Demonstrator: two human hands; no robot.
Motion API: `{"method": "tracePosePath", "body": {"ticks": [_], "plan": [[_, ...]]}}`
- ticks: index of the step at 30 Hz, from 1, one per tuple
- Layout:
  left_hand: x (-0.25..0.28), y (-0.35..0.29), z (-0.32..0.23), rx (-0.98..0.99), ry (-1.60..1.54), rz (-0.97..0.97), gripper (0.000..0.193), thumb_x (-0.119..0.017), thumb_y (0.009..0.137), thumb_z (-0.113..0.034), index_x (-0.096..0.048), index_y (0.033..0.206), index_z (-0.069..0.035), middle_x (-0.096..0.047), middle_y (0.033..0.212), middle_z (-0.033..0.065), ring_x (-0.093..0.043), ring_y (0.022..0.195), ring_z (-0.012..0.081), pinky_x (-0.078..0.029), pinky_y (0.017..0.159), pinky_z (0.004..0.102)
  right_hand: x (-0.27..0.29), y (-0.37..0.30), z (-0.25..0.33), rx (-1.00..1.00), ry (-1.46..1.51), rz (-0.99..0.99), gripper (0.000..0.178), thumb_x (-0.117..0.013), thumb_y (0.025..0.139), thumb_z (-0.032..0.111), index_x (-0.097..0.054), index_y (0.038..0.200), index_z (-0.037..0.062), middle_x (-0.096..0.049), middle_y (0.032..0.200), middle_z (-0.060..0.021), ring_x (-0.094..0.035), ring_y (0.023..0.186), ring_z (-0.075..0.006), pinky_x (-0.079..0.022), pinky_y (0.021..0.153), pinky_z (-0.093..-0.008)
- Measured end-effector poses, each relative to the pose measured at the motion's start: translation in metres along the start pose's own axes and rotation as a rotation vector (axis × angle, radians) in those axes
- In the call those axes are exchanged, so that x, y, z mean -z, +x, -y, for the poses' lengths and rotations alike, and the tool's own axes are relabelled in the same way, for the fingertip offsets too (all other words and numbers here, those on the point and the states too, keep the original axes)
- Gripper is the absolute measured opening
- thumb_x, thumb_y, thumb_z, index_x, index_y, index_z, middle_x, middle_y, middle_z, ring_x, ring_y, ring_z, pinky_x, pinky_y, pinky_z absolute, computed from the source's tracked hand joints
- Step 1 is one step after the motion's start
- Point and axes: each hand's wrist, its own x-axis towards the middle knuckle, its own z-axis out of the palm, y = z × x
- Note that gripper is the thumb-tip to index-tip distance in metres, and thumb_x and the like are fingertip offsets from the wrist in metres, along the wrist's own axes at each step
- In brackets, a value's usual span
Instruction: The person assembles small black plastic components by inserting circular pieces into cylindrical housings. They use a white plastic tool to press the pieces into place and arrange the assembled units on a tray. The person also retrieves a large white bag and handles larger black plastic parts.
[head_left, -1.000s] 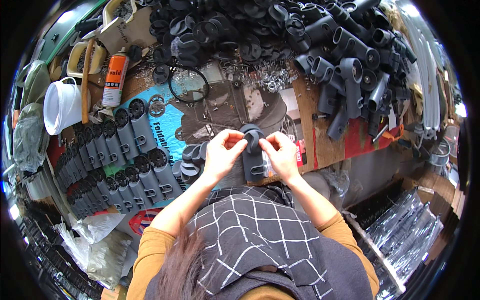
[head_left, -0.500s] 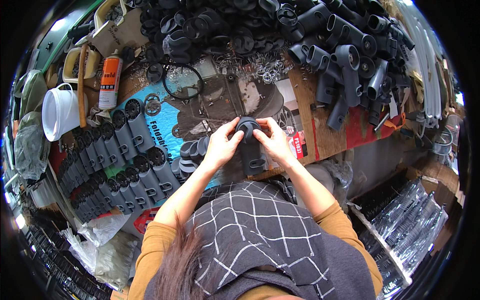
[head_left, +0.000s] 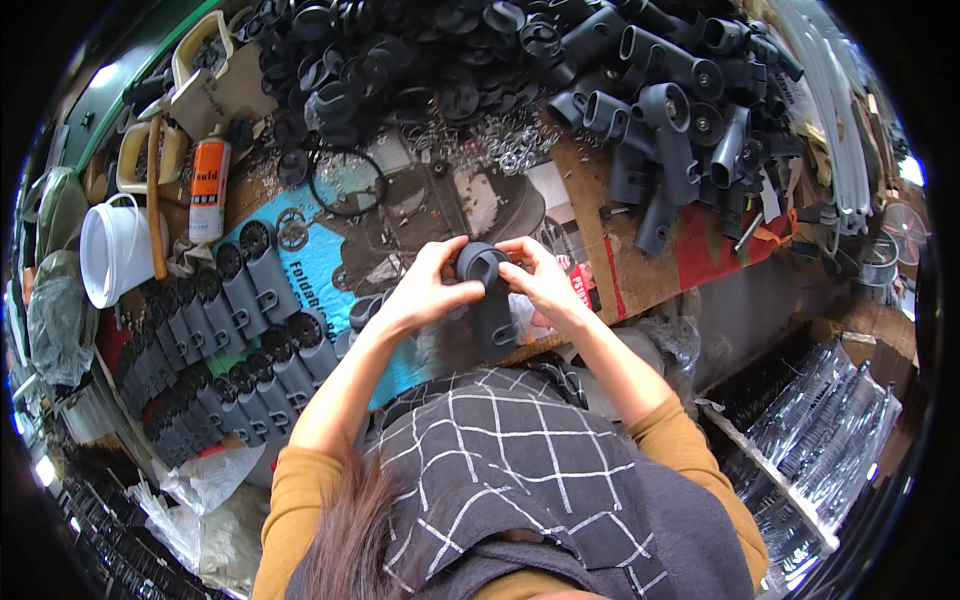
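A dark grey plastic tube fitting (head_left: 493,325) points toward me at the near edge of the bench, with a round ridged cap (head_left: 481,262) at its far end. My left hand (head_left: 432,288) curls at the cap's left side, fingertips on its rim and the thumb beside its near edge. From the right, my right hand (head_left: 537,278) grips the cap between thumb and fingers. Both hands are closed. Just left of my left hand lie a few loose dark caps (head_left: 366,310), partly hidden by the wrist.
Rows of grey fittings (head_left: 215,305) lie at left, near a spray can (head_left: 209,190) and white bucket (head_left: 115,250). Dark caps (head_left: 390,70) and tube fittings (head_left: 665,120) heap up at the back, with scattered metal hardware (head_left: 520,140) and a black ring (head_left: 347,182) before them.
My left thumb has slid off the cap's top to its near edge, and the cap looks turned a little. The whole view has shifted slightly.
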Motion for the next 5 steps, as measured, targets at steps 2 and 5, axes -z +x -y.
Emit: {"method": "tracePosePath", "body": {"ticks": [2,5], "plan": [[0.022,-0.008,-0.008,-0.160,0.049,0.008,0.094,-0.082,0.064,-0.039,-0.039,0.141,-0.007,-0.046,0.129,0.0108,-0.045,0.119,0.0235,-0.038,0.099,0.0392,0.005,-0.009,0.008,0.033,0.120,0.061,0.035,-0.059,0.094,0.020,-0.048,0.123,0.0044,-0.058,0.115,-0.0076,-0.057,0.102,-0.0130,-0.049,0.086,-0.0292],[0.007,-0.008,-0.018,0.075,-0.381,0.322,0.102,-0.083,0.063,-0.050,-0.032,0.146,-0.019,-0.028,0.149,0.0077,-0.028,0.136,0.0303,-0.025,0.111,0.0424,-0.003,-0.020,0.013,-0.035,0.047,0.072,0.037,-0.059,0.094,0.024,-0.047,0.126,0.0088,-0.058,0.118,-0.0066,-0.056,0.107,-0.0136,-0.047,0.091,-0.0311]]}}
